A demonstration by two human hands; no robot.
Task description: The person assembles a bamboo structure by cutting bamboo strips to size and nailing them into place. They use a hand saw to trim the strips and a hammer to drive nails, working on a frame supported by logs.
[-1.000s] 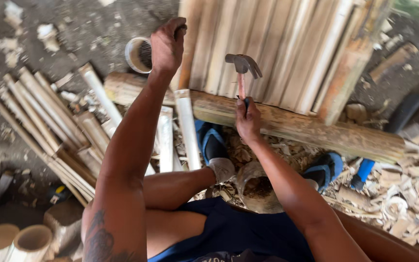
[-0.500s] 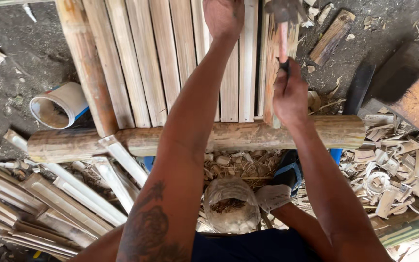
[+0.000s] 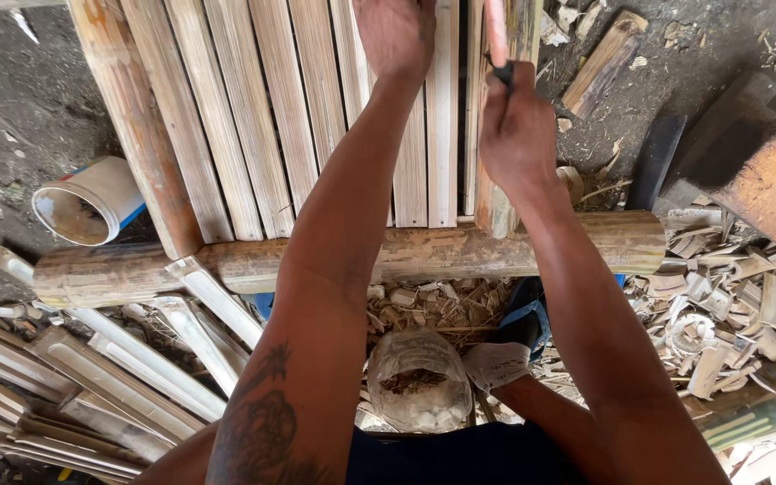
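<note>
Near the body, a clear plastic bag of small dark pieces [image 3: 417,382] sits between the knees, beside a white-socked foot [image 3: 496,364]. Both arms stretch forward, nearly straight, over the thick round bamboo crossbar [image 3: 604,242] lying across the view. Left forearm, tattooed, runs up to the left hand [image 3: 397,34], palm down, fingers curled and pressing on the pale split-bamboo slat panel [image 3: 262,108]; no gap visible between the fingers. Right hand [image 3: 515,135] is fisted tight around the pinkish wooden hammer handle [image 3: 496,31], raised upright over the rightmost slat; hammer head out of frame. White plastic tub [image 3: 87,202] lies tipped at left.
</note>
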